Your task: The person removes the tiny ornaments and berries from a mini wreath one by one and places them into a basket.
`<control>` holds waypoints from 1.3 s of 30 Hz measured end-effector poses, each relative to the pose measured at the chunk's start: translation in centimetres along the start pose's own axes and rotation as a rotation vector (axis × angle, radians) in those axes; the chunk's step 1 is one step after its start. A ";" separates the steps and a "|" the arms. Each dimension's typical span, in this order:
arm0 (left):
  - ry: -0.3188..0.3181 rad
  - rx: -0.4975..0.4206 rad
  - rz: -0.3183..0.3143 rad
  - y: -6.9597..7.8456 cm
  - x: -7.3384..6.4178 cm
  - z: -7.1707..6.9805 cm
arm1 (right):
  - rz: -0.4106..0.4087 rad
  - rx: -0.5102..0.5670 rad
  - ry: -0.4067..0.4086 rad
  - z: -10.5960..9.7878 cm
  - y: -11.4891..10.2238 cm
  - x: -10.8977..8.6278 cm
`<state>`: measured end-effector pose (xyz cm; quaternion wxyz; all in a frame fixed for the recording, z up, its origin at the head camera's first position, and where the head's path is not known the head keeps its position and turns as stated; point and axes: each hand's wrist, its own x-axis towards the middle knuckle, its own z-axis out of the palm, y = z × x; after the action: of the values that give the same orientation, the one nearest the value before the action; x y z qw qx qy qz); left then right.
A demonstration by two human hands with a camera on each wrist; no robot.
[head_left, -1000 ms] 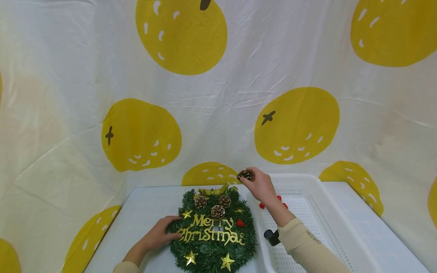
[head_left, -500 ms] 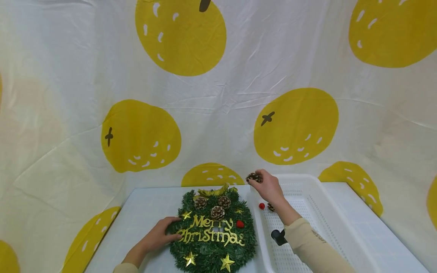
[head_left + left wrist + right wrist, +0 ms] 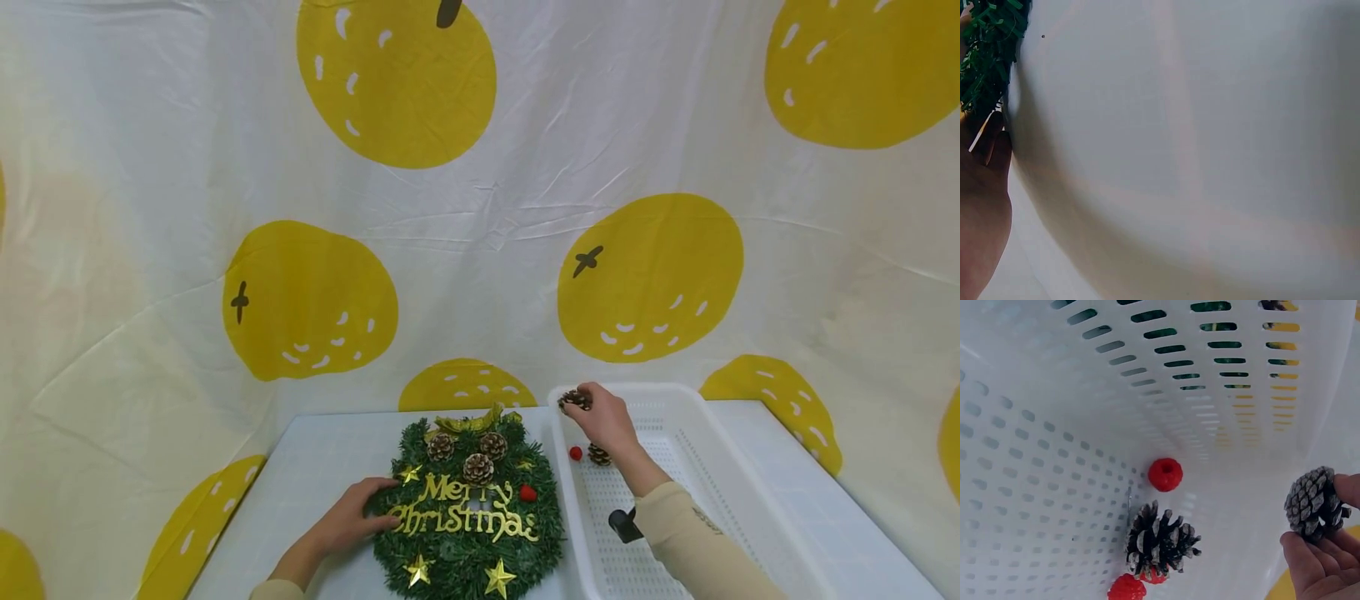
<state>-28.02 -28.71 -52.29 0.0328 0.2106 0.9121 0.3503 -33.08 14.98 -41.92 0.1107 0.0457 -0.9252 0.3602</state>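
In the head view my right hand [image 3: 606, 417] pinches a pine cone [image 3: 576, 401] above the back left corner of the white basket [image 3: 750, 483]. The right wrist view shows this held pine cone [image 3: 1315, 505] between thumb and fingers. Farther left lies a green Christmas wreath [image 3: 465, 542] with a gold "Merry Christmas" sign [image 3: 457, 517], stars, pine cones, one red berry and a gold bow. My left hand [image 3: 347, 517] rests on the wreath's left edge, thumb and fingers spread. Its fingertips are partly hidden by the greenery [image 3: 988, 56] in the left wrist view.
Inside the basket lie another pine cone [image 3: 1159, 542] and several red berries [image 3: 1165, 474]. A black device [image 3: 625, 525] sits at the right wrist. The white table [image 3: 337, 442] meets a curtain [image 3: 480, 275] with yellow fruit prints behind.
My right hand has carried the pine cone right and down, from beside the wreath's top to over the basket. A pine cone in the basket has come into sight. The left hand stays put.
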 end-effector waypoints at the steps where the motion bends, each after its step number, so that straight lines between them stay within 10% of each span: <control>1: 0.000 0.000 -0.002 0.0 0.0 0.0 | 0.006 0.001 -0.003 0.0 0.2 0.0; 39: -0.015 -0.001 -0.026 0.4 0.0 0.1 | 0.226 -0.123 -0.024 -1.7 7.7 -0.5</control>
<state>-27.89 -28.37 -52.06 0.0441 0.2013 0.9142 0.3489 -33.61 21.81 -45.91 0.0610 -0.0616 -0.9461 0.3122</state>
